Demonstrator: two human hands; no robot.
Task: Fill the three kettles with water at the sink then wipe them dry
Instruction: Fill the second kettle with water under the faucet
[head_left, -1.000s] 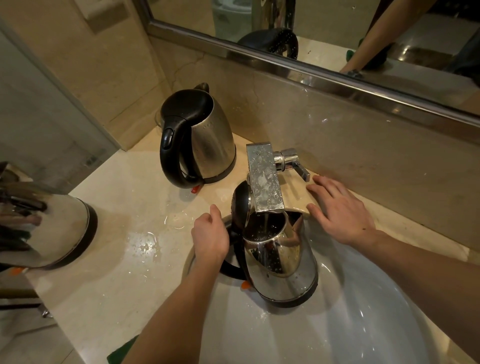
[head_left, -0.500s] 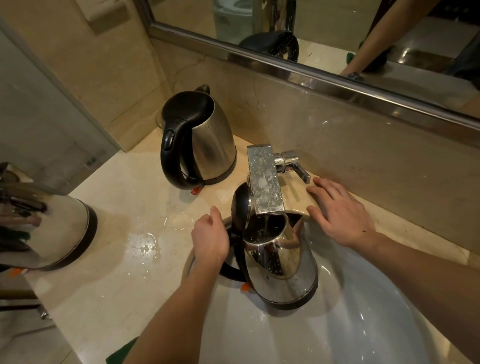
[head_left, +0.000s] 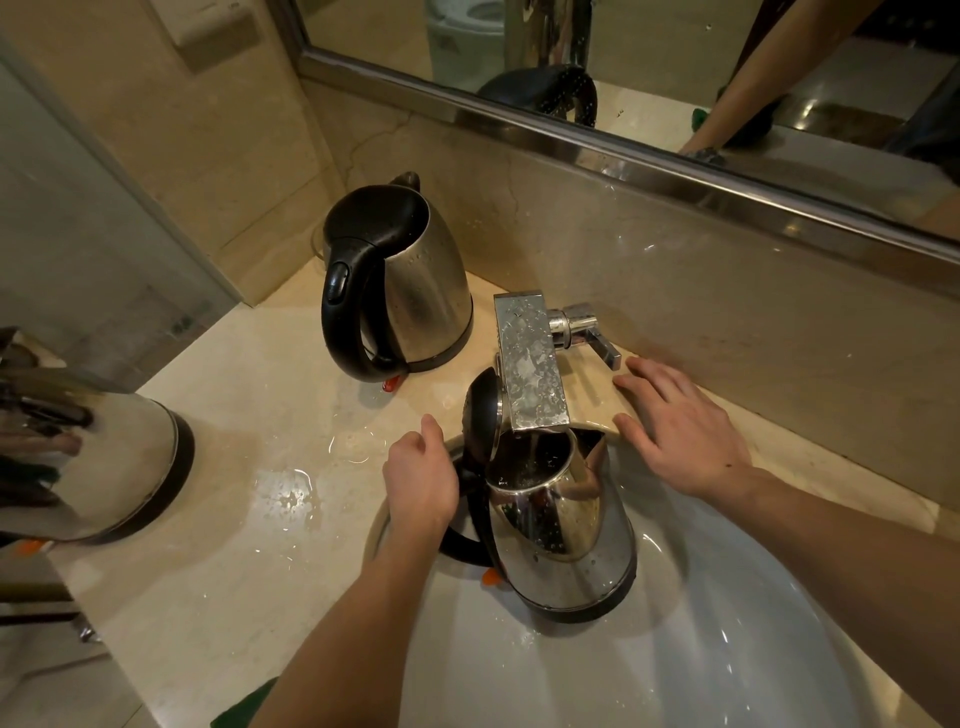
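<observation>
Three steel kettles show in the head view. One kettle (head_left: 566, 545) stands inside the white sink (head_left: 727, 649), at its far left part, and it is tilted a little to the right. Its black lid (head_left: 483, 410) is swung up and open, and the open mouth sits directly under the flat spout of the faucet (head_left: 530, 364). Drops of water cover the spout. Whether water runs from it now, I cannot tell.

The left hand (head_left: 421, 483) grasps the black handle (head_left: 462, 545) of this kettle, with the fingers curled round it and the thumb pointing up. The right hand (head_left: 685, 431) is released: its fingers are straight and spread, and they lie flat on the edge of the desk (head_left: 234, 519), to the right of the faucet. Its fingertips are just beside the lever (head_left: 597, 343); I cannot tell if they touch it.

A second kettle (head_left: 415, 291) stands upright on the desk in the far corner, with its lid closed and its handle turned to the near left. A third kettle (head_left: 104, 467) is at the left edge of the view, on the desk, and only part of it is seen.

A small puddle (head_left: 291, 493) lies on the desk between the third kettle and the sink. Above the far wall hangs a mirror (head_left: 675, 52), which reflects an arm.
</observation>
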